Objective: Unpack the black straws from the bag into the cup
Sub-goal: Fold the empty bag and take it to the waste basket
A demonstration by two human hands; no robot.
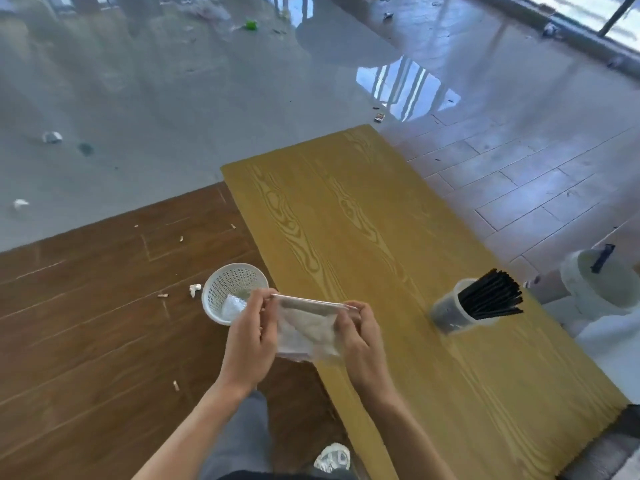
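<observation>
head view is showing both the left hand (247, 336) and right hand (360, 337) pinching an apparently empty bag (306, 329) left of the cup (450, 315), which is already holding the black straws (491, 295).

left hand (247, 336) and right hand (360, 341) pinching clear bag (306, 329), black straws (491, 294) upright in cup (450, 313) on yellow board (346, 220)

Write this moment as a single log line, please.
left hand: pinches bag | right hand: pinches bag | bag: looks empty | black straws: in cup
</observation>
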